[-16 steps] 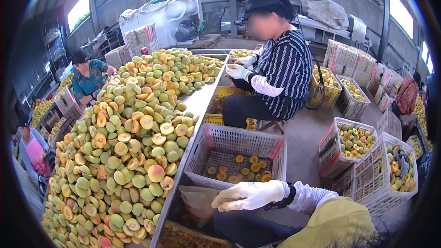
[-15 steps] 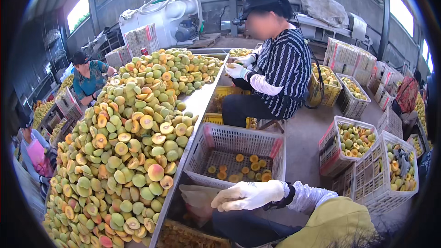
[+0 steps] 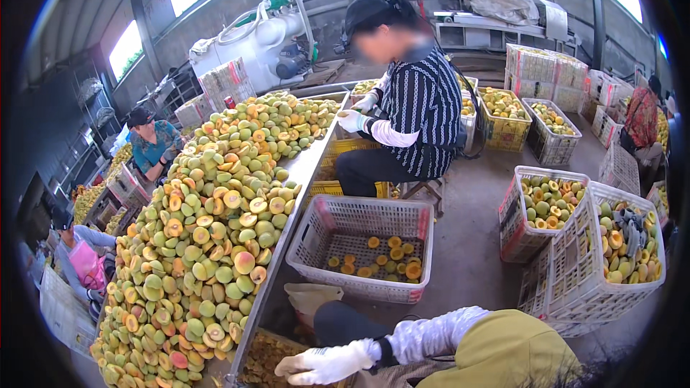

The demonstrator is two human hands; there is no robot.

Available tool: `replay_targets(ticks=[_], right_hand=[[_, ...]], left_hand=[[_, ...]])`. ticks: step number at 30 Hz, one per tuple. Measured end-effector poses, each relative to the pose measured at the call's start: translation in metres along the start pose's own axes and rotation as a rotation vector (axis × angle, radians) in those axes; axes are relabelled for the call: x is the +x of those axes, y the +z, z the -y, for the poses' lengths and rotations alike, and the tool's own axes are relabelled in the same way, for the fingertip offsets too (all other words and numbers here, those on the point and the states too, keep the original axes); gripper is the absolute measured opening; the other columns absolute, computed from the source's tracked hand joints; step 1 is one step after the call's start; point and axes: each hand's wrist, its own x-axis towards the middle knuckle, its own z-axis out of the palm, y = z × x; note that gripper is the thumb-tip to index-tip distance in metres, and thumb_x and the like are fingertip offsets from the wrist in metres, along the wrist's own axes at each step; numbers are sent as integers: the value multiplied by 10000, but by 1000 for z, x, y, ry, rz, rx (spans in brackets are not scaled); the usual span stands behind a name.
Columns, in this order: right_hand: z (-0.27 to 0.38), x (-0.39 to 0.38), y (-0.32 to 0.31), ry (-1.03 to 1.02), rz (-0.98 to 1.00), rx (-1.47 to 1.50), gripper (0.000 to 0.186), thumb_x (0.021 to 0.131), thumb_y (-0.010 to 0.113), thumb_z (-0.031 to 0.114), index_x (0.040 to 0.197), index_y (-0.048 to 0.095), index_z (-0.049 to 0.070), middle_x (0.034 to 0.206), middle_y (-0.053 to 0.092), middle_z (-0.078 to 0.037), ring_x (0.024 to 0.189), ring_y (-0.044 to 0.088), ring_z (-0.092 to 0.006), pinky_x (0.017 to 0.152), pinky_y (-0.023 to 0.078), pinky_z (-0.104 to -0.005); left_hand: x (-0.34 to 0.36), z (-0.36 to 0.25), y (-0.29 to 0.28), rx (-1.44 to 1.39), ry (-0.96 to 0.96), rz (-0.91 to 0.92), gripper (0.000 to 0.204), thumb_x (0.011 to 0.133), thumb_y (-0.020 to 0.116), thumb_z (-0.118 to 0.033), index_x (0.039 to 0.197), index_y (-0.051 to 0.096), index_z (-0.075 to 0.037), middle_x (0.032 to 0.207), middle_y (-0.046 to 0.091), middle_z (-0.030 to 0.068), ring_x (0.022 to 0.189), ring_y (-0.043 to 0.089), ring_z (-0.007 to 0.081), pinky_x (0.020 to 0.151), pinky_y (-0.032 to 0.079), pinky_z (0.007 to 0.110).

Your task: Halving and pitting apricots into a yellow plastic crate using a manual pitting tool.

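My right hand point(image 3: 327, 364), in a white glove with a dark band at the wrist, reaches in from the lower right. Its fingers are stretched loosely, and nothing shows in them. Below and beside it is a container of brown scraps point(image 3: 269, 354), partly hidden by the glove. To its left rises a large heap of halved, green-yellow fruit point(image 3: 208, 244), on a metal-edged table point(image 3: 277, 259). Beyond the hand stands a pale plastic crate point(image 3: 359, 289) with several orange fruit halves point(image 3: 392, 250) at the bottom. My left hand is out of view.
Across the crate, a co-worker in a striped top point(image 3: 424, 115) sits at the table, gloved hands at its edge. Full fruit crates point(image 3: 550, 201) stand stacked on the right. A pale bag point(image 3: 313, 298) hangs by the table's side. More people point(image 3: 151, 140) work at the left.
My right hand has moved down and left, from near the pale crate to the container of scraps. The whole view has shifted and tilted slightly.
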Motion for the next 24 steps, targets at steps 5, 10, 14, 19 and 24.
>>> replay_targets(ticks=[5,10,14,19,24], right_hand=[[-4,5,51,21,80,70,504,1059,456,358,1416,442,1,1330,596,-139,1200,585,-235,1028,444,-359],[39,16,54,123,157,164,491,1047,467,366,1384,474,10,1330,594,-145,1188,588,-251,1012,455,-370],[59,22,63,195,230,225,481,1036,476,373,1359,500,17,1329,593,-150,1179,591,-265,1000,464,-379],[77,37,80,266,380,305,471,1023,488,381,1327,532,25,1329,592,-156,1167,594,-282,984,475,-390],[16,62,108,60,279,158,390,985,542,351,1214,627,48,1228,637,-166,1110,614,-296,957,498,-387]], left_hand=[[-23,-9,-17,71,81,-30,507,928,671,-74,1399,489,-31,1324,595,131,922,613,172,831,499,326],[-33,-7,-26,118,56,-10,484,933,664,-84,1384,504,-10,1318,601,137,998,600,189,893,477,336],[-41,-3,-27,134,32,17,468,936,658,-92,1371,516,6,1313,606,141,1058,590,202,943,459,345],[-44,1,-33,186,28,23,450,941,651,-102,1355,530,26,1307,612,146,1134,577,219,1006,437,356],[-38,4,-53,344,69,60,435,946,644,-113,1340,545,46,1300,618,152,1210,564,236,1068,415,366]])
